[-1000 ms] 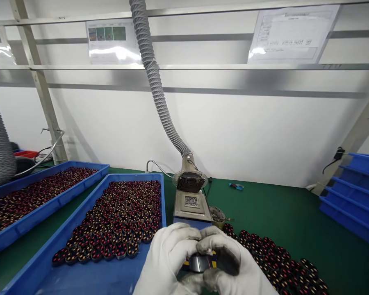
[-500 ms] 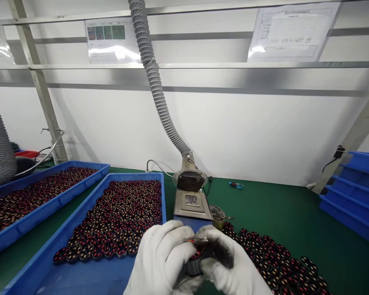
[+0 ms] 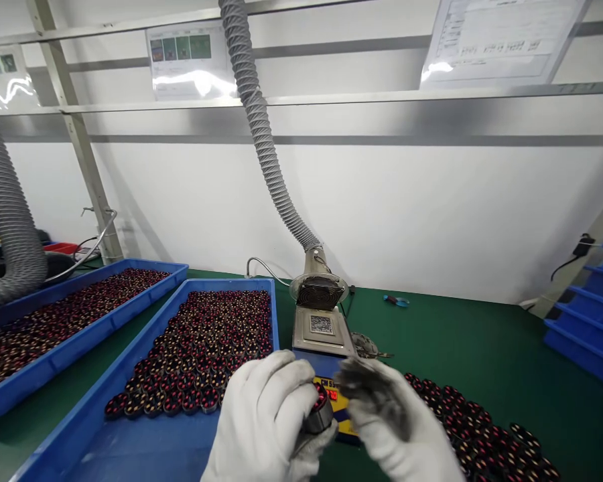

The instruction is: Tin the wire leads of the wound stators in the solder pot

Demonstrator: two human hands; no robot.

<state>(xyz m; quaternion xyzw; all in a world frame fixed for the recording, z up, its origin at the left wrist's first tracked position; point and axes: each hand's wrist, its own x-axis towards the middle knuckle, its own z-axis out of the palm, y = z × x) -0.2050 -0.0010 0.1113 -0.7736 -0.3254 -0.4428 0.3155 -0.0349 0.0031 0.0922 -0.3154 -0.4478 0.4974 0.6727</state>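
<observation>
My left hand point(image 3: 266, 418), in a white glove, is closed around a small round black part point(image 3: 319, 410) with red marks on its top. Just right of it is my right hand point(image 3: 394, 415), gloved too, its dark-stained fingertips blurred by motion and apart from the part. Whether those fingers hold anything cannot be made out. Behind both hands stands a blue and yellow device with a metal top plate point(image 3: 324, 341) and a red display. A round dish point(image 3: 364, 344) with a tool across it sits beside the device.
A blue tray point(image 3: 130, 445) of similar round parts lies left, with another filled tray point(image 3: 65, 355) beyond. More loose parts point(image 3: 482, 428) cover the green table at right. Blue trays point(image 3: 587, 335) are stacked far right. Pliers point(image 3: 396, 301) lie behind. A grey hose point(image 3: 266, 140) hangs above the device.
My right hand has moved away from the round part, to the right, uncovering the device's display. My left hand still holds the part. The view has shifted slightly.
</observation>
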